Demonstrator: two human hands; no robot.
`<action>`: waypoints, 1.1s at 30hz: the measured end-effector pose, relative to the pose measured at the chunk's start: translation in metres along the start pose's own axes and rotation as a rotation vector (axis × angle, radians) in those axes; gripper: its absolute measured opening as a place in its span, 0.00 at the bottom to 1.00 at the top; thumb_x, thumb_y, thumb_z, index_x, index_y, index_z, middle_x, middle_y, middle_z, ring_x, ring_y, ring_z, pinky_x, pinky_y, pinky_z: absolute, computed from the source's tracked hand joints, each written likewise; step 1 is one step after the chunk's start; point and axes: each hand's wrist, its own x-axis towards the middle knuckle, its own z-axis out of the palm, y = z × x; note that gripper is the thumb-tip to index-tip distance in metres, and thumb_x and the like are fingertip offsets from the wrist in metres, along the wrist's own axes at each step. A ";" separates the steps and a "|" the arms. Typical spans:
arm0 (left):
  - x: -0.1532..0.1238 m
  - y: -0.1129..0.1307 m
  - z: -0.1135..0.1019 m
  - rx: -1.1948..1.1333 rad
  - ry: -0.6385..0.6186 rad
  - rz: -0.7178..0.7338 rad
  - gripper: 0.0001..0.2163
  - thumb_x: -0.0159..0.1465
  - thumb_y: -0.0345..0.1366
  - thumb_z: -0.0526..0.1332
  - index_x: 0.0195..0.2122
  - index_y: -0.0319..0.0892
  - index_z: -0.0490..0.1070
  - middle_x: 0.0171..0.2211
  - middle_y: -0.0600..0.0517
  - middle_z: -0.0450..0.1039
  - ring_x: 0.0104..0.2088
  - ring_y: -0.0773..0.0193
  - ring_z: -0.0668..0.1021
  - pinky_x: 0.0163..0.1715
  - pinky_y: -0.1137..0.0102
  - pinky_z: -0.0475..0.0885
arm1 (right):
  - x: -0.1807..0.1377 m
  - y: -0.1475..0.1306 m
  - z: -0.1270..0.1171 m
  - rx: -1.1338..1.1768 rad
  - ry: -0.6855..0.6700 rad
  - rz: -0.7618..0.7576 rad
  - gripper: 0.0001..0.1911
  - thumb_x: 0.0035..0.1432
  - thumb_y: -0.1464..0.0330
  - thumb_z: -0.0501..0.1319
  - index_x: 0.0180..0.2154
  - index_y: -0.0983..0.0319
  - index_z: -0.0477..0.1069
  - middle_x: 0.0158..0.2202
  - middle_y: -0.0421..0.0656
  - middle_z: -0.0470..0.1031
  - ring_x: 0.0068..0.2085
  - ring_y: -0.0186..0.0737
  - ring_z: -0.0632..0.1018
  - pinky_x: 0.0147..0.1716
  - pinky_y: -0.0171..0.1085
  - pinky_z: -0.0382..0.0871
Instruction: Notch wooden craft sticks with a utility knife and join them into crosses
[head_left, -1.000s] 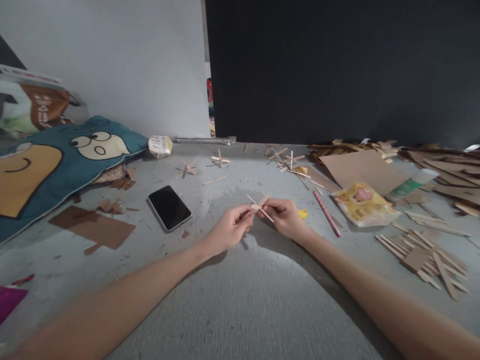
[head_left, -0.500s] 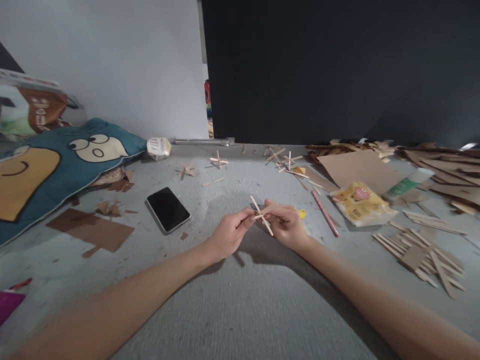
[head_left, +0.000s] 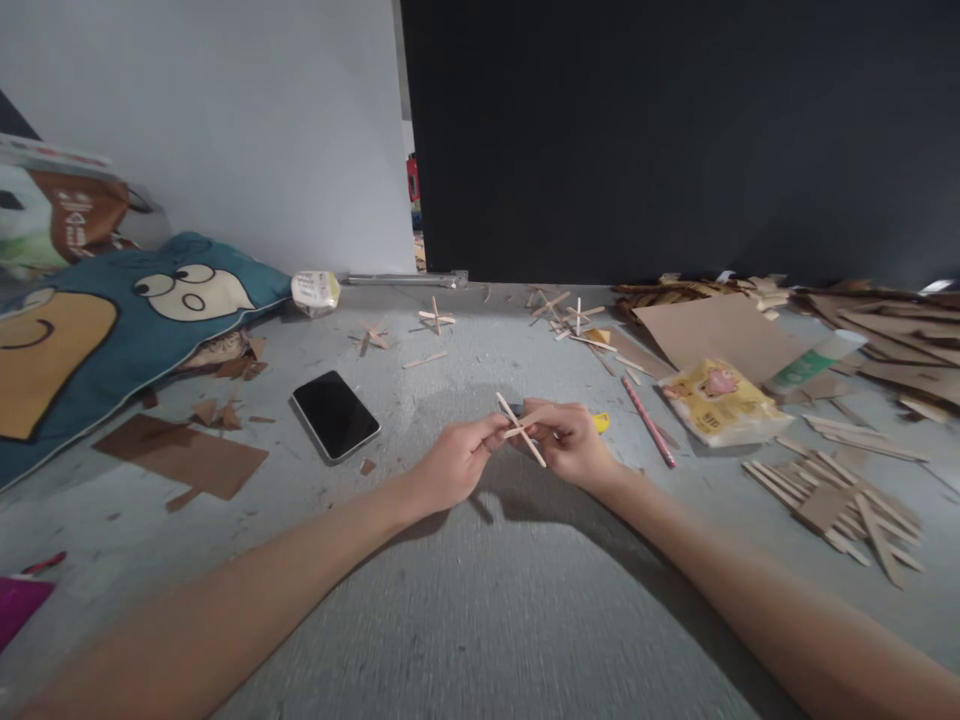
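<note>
Crossed wooden craft sticks (head_left: 533, 447) are held between my two hands above the table. The fingertips of my left hand (head_left: 459, 462) pinch the left end of one stick. My right hand (head_left: 571, 440) is closed on the other side of the cross, its thumb and fingers pressed at the sticks. Part of the joint is hidden by the fingers. Behind my right hand lies a yellow-ended tool (head_left: 601, 422), mostly covered. A pink patterned pencil (head_left: 649, 422) rests to the right of it.
Several star-shaped stick pieces (head_left: 436, 317) stand at the back. A phone (head_left: 335, 415) lies left, near brown cardboard (head_left: 180, 455) and a blue cushion (head_left: 142, 330). At right are a yellow packet (head_left: 720, 405), a glue stick (head_left: 819, 361) and loose craft sticks (head_left: 840, 510).
Both hands keep their grip on the crossed sticks, with only slight finger movement. The whole view has shifted a little.
</note>
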 end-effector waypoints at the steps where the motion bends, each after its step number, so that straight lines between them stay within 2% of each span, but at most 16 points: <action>1: -0.001 0.000 0.001 0.028 -0.001 0.009 0.13 0.72 0.43 0.56 0.40 0.42 0.77 0.27 0.52 0.70 0.26 0.63 0.70 0.33 0.68 0.64 | 0.000 -0.001 0.000 0.000 0.002 0.013 0.19 0.66 0.61 0.57 0.26 0.58 0.76 0.21 0.41 0.71 0.22 0.36 0.69 0.24 0.36 0.60; 5: -0.009 0.003 0.010 0.072 0.024 0.009 0.14 0.74 0.42 0.51 0.41 0.41 0.73 0.23 0.55 0.63 0.23 0.66 0.64 0.28 0.69 0.60 | -0.001 -0.004 0.001 -0.010 0.006 0.058 0.18 0.64 0.62 0.58 0.23 0.59 0.73 0.20 0.40 0.71 0.22 0.35 0.68 0.25 0.36 0.60; 9: -0.016 0.008 0.022 0.015 0.068 -0.048 0.15 0.75 0.44 0.48 0.41 0.42 0.69 0.22 0.57 0.57 0.22 0.66 0.62 0.26 0.69 0.58 | -0.002 -0.007 0.004 -0.009 0.001 0.104 0.21 0.66 0.59 0.56 0.22 0.60 0.69 0.18 0.37 0.65 0.20 0.33 0.62 0.23 0.35 0.55; 14: -0.013 0.010 0.026 0.015 0.108 -0.110 0.15 0.75 0.46 0.47 0.39 0.42 0.67 0.22 0.58 0.58 0.22 0.67 0.63 0.26 0.70 0.59 | -0.001 -0.005 0.008 0.085 0.011 0.156 0.25 0.67 0.52 0.54 0.22 0.60 0.65 0.19 0.36 0.61 0.21 0.32 0.59 0.22 0.34 0.52; 19: -0.008 0.010 0.021 0.128 0.090 -0.086 0.15 0.75 0.43 0.47 0.38 0.42 0.67 0.22 0.58 0.61 0.23 0.66 0.67 0.27 0.70 0.61 | -0.001 0.000 0.010 0.149 0.024 0.210 0.24 0.65 0.51 0.58 0.23 0.60 0.66 0.21 0.37 0.64 0.23 0.33 0.62 0.23 0.34 0.56; 23: -0.007 0.006 0.019 0.199 0.187 -0.076 0.14 0.75 0.43 0.48 0.40 0.43 0.68 0.23 0.57 0.64 0.23 0.66 0.69 0.28 0.69 0.63 | -0.004 0.002 0.009 0.094 0.072 0.148 0.20 0.68 0.55 0.57 0.28 0.60 0.70 0.23 0.39 0.68 0.25 0.35 0.67 0.26 0.34 0.61; 27: -0.006 -0.002 0.016 0.014 0.315 -0.046 0.14 0.75 0.46 0.51 0.51 0.43 0.66 0.28 0.54 0.72 0.28 0.65 0.75 0.32 0.69 0.71 | -0.006 -0.001 0.010 -0.026 0.066 0.046 0.17 0.71 0.61 0.54 0.31 0.60 0.72 0.24 0.39 0.73 0.25 0.35 0.70 0.26 0.33 0.63; 30: -0.007 -0.003 0.012 -0.050 0.257 0.089 0.15 0.75 0.46 0.50 0.55 0.43 0.66 0.35 0.50 0.76 0.36 0.62 0.79 0.40 0.66 0.75 | -0.006 -0.003 0.012 -0.099 0.074 -0.052 0.15 0.73 0.66 0.52 0.33 0.60 0.72 0.27 0.40 0.76 0.26 0.34 0.73 0.28 0.33 0.65; 33: -0.007 0.000 0.009 0.053 0.216 0.189 0.16 0.75 0.44 0.52 0.56 0.42 0.69 0.40 0.46 0.78 0.40 0.60 0.80 0.43 0.63 0.76 | -0.007 -0.002 0.013 -0.182 0.115 -0.128 0.13 0.72 0.70 0.52 0.36 0.59 0.71 0.29 0.41 0.76 0.29 0.36 0.75 0.31 0.34 0.68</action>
